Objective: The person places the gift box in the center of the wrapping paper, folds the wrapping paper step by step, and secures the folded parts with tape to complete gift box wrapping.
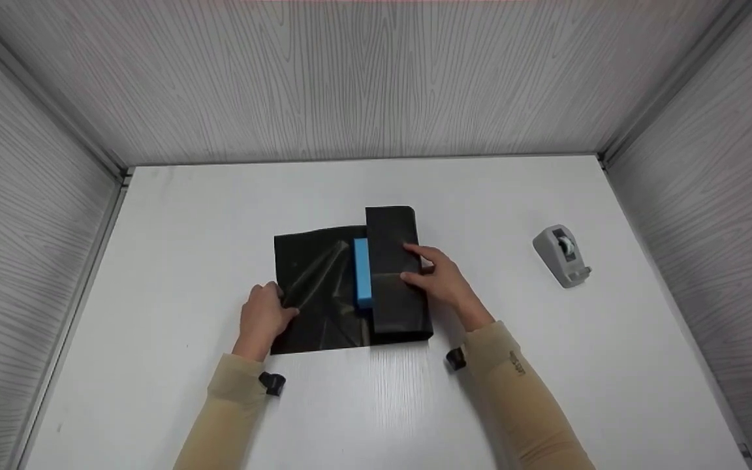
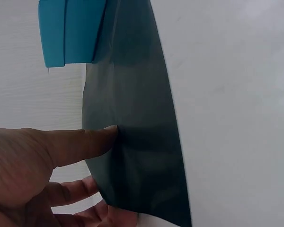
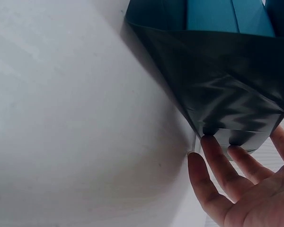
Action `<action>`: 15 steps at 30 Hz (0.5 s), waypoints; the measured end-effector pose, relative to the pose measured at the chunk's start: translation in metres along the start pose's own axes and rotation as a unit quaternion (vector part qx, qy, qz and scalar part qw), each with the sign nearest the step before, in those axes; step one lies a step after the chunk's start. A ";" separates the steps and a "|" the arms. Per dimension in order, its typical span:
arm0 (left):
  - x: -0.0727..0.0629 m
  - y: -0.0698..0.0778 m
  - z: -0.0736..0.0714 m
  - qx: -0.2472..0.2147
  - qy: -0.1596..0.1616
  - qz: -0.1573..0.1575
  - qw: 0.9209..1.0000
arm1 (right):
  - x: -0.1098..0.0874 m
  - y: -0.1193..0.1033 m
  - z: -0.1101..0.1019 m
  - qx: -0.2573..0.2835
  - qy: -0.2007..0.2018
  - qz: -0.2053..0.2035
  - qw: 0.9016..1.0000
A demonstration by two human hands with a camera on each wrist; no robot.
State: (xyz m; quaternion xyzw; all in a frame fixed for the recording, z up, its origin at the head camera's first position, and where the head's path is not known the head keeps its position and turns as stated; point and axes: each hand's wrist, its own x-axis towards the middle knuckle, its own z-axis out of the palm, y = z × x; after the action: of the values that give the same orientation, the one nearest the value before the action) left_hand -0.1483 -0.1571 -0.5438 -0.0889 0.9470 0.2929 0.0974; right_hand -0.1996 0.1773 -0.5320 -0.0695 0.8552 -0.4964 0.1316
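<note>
A glossy, creased black sheet [image 1: 317, 300] lies on the table, its right part folded up and over a blue box [image 1: 362, 271]. Only a strip of the box shows in the head view; the flap covers the rest. My left hand [image 1: 262, 318] pinches the sheet's left edge, thumb on top and fingers beneath, as the left wrist view shows. On the right, my right hand [image 1: 441, 277] holds the folded flap, with thumb and index finger on top. Its other fingers [image 3: 215, 153] bear on the sheet's outer side in the right wrist view.
A grey tape dispenser [image 1: 560, 256] with a roll in it stands on the white table [image 1: 187, 261], to the right of the sheet. Grey wood-grain panels [image 1: 363, 85] enclose the table at the back and on both sides.
</note>
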 end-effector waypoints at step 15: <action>-0.002 -0.002 -0.004 -0.062 -0.011 -0.012 0.998 | 0.001 0.000 0.001 0.005 -0.002 0.001 1.000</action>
State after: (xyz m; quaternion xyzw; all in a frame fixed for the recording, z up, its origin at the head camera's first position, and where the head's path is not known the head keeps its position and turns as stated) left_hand -0.1462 -0.1612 -0.5412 -0.1024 0.9248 0.3508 0.1058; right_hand -0.2000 0.1763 -0.5327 -0.0687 0.8524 -0.5006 0.1345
